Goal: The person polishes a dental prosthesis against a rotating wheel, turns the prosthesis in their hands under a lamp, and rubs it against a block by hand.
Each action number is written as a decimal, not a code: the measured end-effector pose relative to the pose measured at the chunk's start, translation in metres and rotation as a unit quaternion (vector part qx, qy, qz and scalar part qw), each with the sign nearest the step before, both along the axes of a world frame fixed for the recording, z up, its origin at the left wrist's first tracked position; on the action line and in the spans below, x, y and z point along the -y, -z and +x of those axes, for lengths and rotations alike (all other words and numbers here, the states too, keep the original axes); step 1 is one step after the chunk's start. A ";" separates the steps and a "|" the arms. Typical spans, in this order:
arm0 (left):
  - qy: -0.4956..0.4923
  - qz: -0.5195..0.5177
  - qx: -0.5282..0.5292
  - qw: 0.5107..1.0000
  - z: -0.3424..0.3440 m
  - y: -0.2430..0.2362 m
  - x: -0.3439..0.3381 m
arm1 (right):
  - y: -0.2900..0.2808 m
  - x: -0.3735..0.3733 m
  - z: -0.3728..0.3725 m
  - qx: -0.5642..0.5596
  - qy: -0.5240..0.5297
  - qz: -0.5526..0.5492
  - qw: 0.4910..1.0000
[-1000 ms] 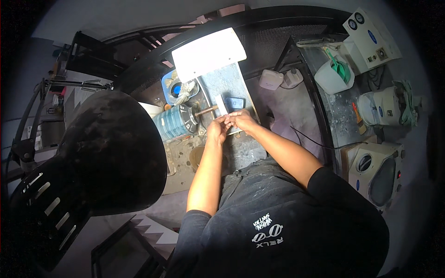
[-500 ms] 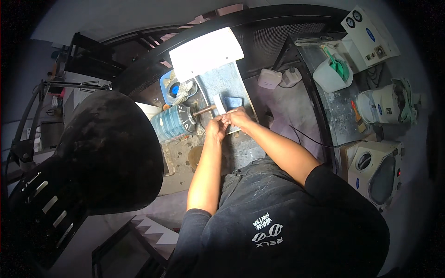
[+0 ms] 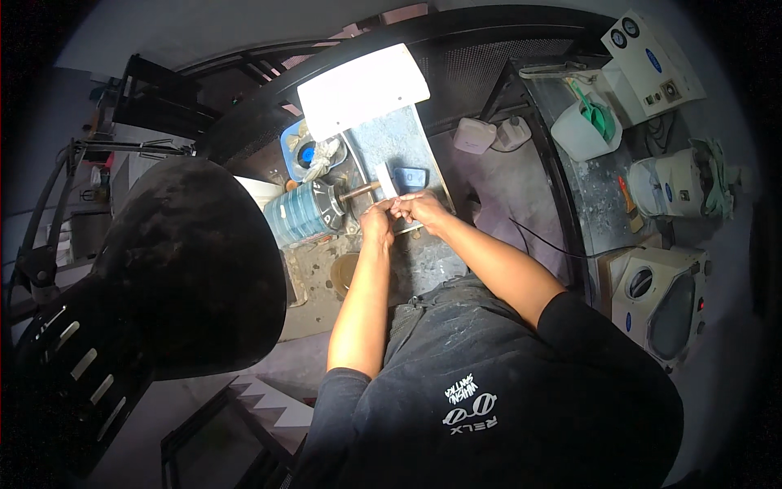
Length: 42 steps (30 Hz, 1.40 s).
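A bluish-green motor [image 3: 295, 215] lies on its side, and its metal shaft [image 3: 358, 192] carries a white disc-shaped wheel [image 3: 385, 179]. My left hand [image 3: 376, 223] and my right hand [image 3: 419, 209] meet at the near edge of this wheel. Both hands have their fingers closed, with the fingertips pressed together around something too small to make out. Whether it touches the wheel cannot be seen. Just beyond my right hand sits a small blue tray [image 3: 413, 176] on a grey, dusty board [image 3: 383, 143].
A large black lamp shade [image 3: 195, 269] fills the left side. Behind the wheel stands a white panel [image 3: 362, 91]. A blue basin [image 3: 290, 153] with cloth lies beyond the motor. On the right bench are a white bucket [image 3: 582, 138] with a green scoop and a boxy machine [image 3: 661, 301].
My left hand has shifted slightly left and its wrist has turned a little. The right hand stays by the wheel with barely any movement.
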State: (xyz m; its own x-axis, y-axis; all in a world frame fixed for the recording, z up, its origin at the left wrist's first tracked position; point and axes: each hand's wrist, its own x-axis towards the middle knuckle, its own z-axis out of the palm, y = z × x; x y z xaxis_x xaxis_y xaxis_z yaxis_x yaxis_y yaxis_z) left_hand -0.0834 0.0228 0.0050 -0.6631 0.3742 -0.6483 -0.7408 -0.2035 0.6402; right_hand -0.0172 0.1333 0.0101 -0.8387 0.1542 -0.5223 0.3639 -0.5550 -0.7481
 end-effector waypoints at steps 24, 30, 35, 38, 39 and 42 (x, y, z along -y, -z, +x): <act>-0.015 0.051 0.067 0.996 0.000 0.010 0.004 | -0.013 -0.011 -0.006 -0.017 -0.067 0.184 0.981; -0.011 0.028 0.079 0.996 0.001 0.015 0.000 | -0.014 -0.010 -0.010 0.027 -0.059 0.151 0.986; -0.027 0.079 0.109 0.990 0.005 0.011 -0.008 | -0.013 -0.021 -0.010 0.039 -0.069 0.178 0.981; -0.032 0.066 0.117 0.990 0.005 0.010 -0.004 | -0.022 -0.015 -0.014 0.059 -0.068 0.194 0.977; -0.022 0.070 0.118 0.990 0.004 0.008 -0.003 | -0.023 -0.015 -0.014 0.058 -0.068 0.194 0.977; 0.001 0.077 0.109 0.991 0.003 0.006 -0.006 | -0.024 -0.016 -0.011 0.062 -0.049 0.161 0.984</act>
